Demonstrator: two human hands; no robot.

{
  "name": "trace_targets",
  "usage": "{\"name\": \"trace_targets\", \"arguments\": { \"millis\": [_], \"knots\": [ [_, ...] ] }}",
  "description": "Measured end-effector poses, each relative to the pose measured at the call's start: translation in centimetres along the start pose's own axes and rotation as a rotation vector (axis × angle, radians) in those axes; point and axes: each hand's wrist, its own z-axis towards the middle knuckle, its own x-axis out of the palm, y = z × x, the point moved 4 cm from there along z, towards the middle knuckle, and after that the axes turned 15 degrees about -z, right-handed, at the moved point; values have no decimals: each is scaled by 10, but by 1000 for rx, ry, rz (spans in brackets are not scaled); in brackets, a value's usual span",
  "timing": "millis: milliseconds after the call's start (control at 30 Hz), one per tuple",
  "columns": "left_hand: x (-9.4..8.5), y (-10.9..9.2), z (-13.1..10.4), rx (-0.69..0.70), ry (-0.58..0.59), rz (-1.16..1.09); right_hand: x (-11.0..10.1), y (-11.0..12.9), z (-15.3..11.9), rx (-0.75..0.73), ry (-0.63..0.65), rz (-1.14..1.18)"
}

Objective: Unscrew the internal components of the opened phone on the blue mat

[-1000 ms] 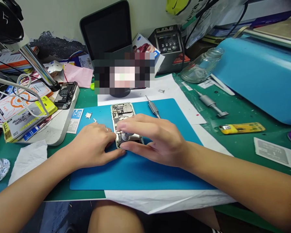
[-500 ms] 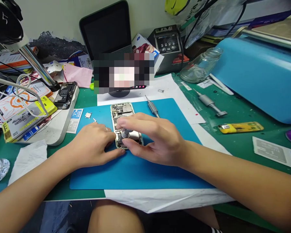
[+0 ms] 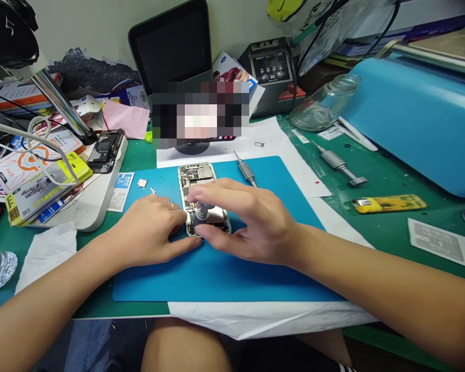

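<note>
An opened smartphone (image 3: 196, 178) with its inner parts bare lies on the blue mat (image 3: 232, 281). My left hand (image 3: 151, 227) rests at its lower left edge, thumb and fingers closed against the frame. A grey screwdriver (image 3: 202, 214) stands on the phone's lower part, a little tilted. My right hand (image 3: 251, 222) grips it between thumb and fingers; its tip is hidden. Behind that hand lies a second grey screwdriver (image 3: 246, 169). Small metal parts (image 3: 142, 183) lie on the mat left of the phone.
Stacked boxes (image 3: 42, 181) and another opened phone (image 3: 107, 150) crowd the left side. A pixelated screen (image 3: 197, 119) stands at the back. To the right are a glass jar (image 3: 325, 103), another grey screwdriver (image 3: 339, 165), white tweezers (image 3: 356, 134) and a yellow tool (image 3: 389, 203).
The whole view has shifted slightly to the right. Both hands keep almost the same pose on the phone and screwdriver, and the screwdriver's handle looks slightly turned or tilted.
</note>
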Motion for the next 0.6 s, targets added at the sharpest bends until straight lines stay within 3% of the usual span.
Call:
{"name": "trace_targets", "arguments": {
  "millis": [600],
  "knots": [
    [0,1,-1,-3,12,5,2,0,-3,17,-12,-6]
  ]
}}
